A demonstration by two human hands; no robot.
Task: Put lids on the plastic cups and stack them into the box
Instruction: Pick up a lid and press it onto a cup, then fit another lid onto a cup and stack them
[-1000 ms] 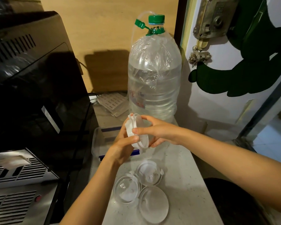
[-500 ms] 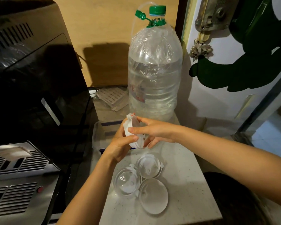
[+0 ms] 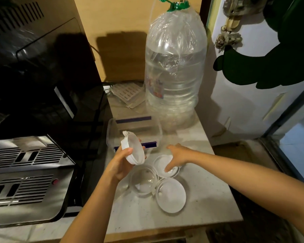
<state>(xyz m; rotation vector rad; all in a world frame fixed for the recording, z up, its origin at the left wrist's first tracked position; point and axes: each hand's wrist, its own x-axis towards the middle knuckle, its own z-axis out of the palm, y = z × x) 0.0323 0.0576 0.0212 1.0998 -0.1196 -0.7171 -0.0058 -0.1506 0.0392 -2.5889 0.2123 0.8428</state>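
Observation:
My left hand [image 3: 118, 165] grips a small clear plastic cup with a white lid [image 3: 132, 149], tilted on its side above the counter. My right hand [image 3: 176, 157] reaches down with fingers spread, its fingertips touching a clear cup [image 3: 160, 163] on the counter. Beside that cup sit an open clear cup [image 3: 143, 180] and a round white-rimmed lid [image 3: 171, 197]. The clear plastic box [image 3: 111, 130] with blue strips stands just behind my hands, in front of the bottle.
A large water bottle [image 3: 175, 67] with a green cap stands at the back of the marble counter [image 3: 209, 199]. A black and steel machine [image 3: 30, 120] fills the left side. The counter's right edge drops to a dark floor; a white door stands at right.
My right hand let go of the lidded cup and dropped to the cup on the counter. My left hand keeps the lidded cup alone. The view tilted downward.

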